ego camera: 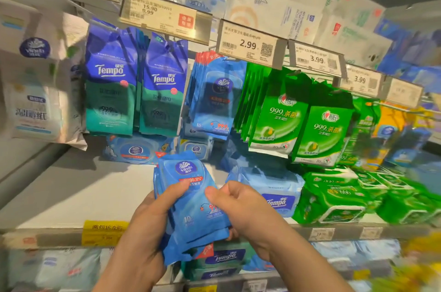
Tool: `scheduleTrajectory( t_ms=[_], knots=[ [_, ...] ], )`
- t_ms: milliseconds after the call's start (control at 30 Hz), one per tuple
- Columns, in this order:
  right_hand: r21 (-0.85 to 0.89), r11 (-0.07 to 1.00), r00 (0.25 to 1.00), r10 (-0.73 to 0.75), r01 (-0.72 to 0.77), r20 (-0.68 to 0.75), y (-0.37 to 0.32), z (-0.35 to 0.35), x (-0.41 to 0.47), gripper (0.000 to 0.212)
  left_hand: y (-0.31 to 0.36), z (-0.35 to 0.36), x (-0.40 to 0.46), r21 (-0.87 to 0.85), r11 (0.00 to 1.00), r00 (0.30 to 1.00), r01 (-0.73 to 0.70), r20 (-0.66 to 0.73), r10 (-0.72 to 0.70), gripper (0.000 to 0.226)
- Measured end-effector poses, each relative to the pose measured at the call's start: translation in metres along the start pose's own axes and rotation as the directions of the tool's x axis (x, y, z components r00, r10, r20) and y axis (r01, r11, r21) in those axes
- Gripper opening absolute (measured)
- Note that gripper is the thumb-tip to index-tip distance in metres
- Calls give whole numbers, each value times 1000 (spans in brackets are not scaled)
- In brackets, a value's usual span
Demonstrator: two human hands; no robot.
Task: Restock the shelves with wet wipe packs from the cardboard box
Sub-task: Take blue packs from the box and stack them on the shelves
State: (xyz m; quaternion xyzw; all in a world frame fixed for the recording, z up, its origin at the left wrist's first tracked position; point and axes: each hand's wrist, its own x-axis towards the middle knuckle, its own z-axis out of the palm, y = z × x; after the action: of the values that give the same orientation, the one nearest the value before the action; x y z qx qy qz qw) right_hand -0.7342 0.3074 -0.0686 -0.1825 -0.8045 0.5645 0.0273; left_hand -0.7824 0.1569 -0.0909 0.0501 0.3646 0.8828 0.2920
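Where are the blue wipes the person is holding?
The blue Vinda wipe packs are low in the middle of the head view, held between the left hand and right hand, in front of the grey shelf, below the hanging blue packs.

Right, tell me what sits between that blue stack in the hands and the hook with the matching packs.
Nothing visible does. Both hands, left and right, hold the stack of blue Vinda packs below the matching hanging Vinda packs. Open air lies between; the Tempo packs and green packs hang to either side.

Head view, close, faces shelves (pixel 71 196); edges blurred, perhaps motion.
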Motion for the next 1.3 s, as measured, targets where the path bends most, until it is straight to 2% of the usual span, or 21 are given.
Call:
scheduleTrajectory(
  t_ms=[133,300,433,567,700,867,1000,1133,1300],
  knots=[
    [66,998,997,-11,6,73,5,-4,-2,44,-4,3,-5,14,1000,1000,-23,13,23,48],
    [141,990,999,-28,21,42,4,-4,-1,45,1,5,-7,29,996,996,-79,-35,80,39],
    [107,992,992,-81,70,94,-4,1,1,52,6,6,-9,3,996,994,-91,-52,91,36],
    [127,974,981,-180,188,-72,-11,-2,4,30,11,-1,-10,-20,994,991,-106,-78,104,29],
    [119,876,863,-422,467,-276,-20,-8,4,13,18,-11,-9,-7,992,984,-126,-130,124,34],
    [211,758,767,-521,618,-373,-46,-9,-4,26,24,-16,-9,-3,994,987,-111,-116,110,38],
    [251,706,729,-531,663,-431,-58,-8,-7,26,25,-15,-11,7,995,988,-96,-119,96,37],
    [245,700,708,-506,671,-493,-61,-10,-5,11,27,-13,-13,11,996,989,-90,-115,91,38],
    [220,770,738,-424,599,-525,-59,-13,4,13,27,-9,-16,13,995,988,-95,-120,96,38]
  ],
)
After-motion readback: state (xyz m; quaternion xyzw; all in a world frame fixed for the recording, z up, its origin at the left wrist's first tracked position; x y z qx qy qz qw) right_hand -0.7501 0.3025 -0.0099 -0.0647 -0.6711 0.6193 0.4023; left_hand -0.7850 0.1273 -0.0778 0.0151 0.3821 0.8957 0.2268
